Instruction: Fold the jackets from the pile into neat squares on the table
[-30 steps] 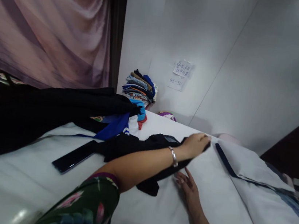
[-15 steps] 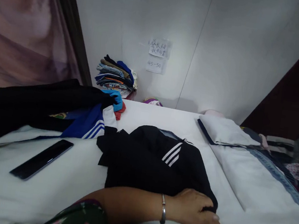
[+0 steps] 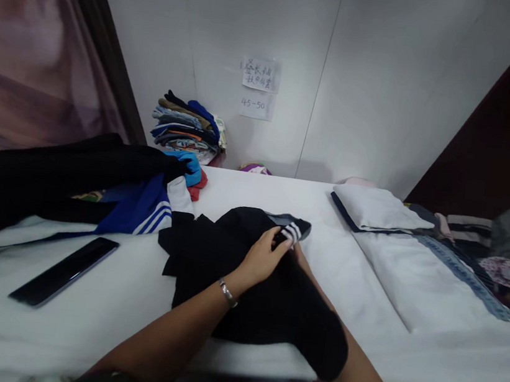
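A black top [image 3: 222, 256] with white stripes [image 3: 291, 231] lies bunched on the white-covered table. My left hand [image 3: 265, 255], a silver bracelet on its wrist, is closed on the fabric by the stripes, pinching it between thumb and fingers. From the right, my right hand [image 3: 299, 258] reaches up to the same striped part. Black cloth lies over it and part of its forearm, and its fingers are mostly hidden. A dark, rounded fold of the top hangs over the right forearm near the table's front edge.
On the left lie a black phone [image 3: 63, 271], a long black garment [image 3: 50, 173] and a blue garment with white stripes [image 3: 140, 207]. A clothes stack [image 3: 188, 126] stands at the wall. Folded white clothes [image 3: 379, 208] lie right, beside further clothes. Paper notes [image 3: 258, 88] hang on the wall.
My left hand has moved from the top's lower right edge up and left to the stripes. My right hand has come up there too. The striped part is now gathered, and the view has shifted slightly.
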A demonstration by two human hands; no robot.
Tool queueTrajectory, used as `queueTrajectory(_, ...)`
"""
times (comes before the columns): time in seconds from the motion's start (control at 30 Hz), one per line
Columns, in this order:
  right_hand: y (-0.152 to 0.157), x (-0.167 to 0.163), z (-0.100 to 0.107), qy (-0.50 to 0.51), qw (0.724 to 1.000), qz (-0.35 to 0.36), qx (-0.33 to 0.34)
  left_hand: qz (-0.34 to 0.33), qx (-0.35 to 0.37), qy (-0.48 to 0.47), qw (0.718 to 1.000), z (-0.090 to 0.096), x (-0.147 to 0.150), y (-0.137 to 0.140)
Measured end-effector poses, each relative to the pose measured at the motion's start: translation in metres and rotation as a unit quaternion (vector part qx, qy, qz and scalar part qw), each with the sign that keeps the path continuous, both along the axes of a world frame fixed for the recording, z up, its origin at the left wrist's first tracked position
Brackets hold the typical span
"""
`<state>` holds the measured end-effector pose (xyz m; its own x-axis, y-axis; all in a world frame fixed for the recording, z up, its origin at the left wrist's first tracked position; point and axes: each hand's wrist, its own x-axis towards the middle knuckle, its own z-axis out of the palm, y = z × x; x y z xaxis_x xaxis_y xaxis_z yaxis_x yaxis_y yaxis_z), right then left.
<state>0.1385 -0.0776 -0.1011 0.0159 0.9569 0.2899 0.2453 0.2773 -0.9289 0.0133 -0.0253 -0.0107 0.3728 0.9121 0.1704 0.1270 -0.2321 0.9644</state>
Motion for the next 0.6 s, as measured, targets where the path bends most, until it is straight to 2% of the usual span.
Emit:
queueTrajectory(0.1,0.01,-0.006,0.007,-0.06,0.998,0.032,0.015,0.037,-0.106,-0.054,0.992,-0.014,-0.008,0.007)
queueTrajectory(0.2,0.013,-0.012,0.013,-0.144,0.988,0.047,0.012,0.047,-0.159,-0.107,0.98,-0.029,-0.017,0.009)
queueTrajectory(0.27,0.011,-0.013,0.014,-0.154,0.987,0.048,0.004,0.049,-0.198,-0.159,0.966,-0.038,-0.023,0.01)
queueTrajectory(0.33,0.01,-0.012,0.015,-0.1,0.993,0.055,-0.01,0.059,-0.237,-0.21,0.947,-0.044,-0.027,0.01)
queueTrajectory(0.43,0.012,-0.005,0.018,0.078,0.996,0.03,-0.035,0.087,-0.253,-0.255,0.929,-0.041,-0.035,0.008)
queueTrajectory(0.5,0.015,0.003,0.018,0.178,0.983,-0.019,-0.048,0.107,-0.234,-0.257,0.932,-0.031,-0.044,0.004)
queueTrajectory(0.6,0.021,0.013,0.014,0.21,0.97,-0.086,-0.087,0.152,-0.181,-0.234,0.943,-0.011,-0.069,-0.001)
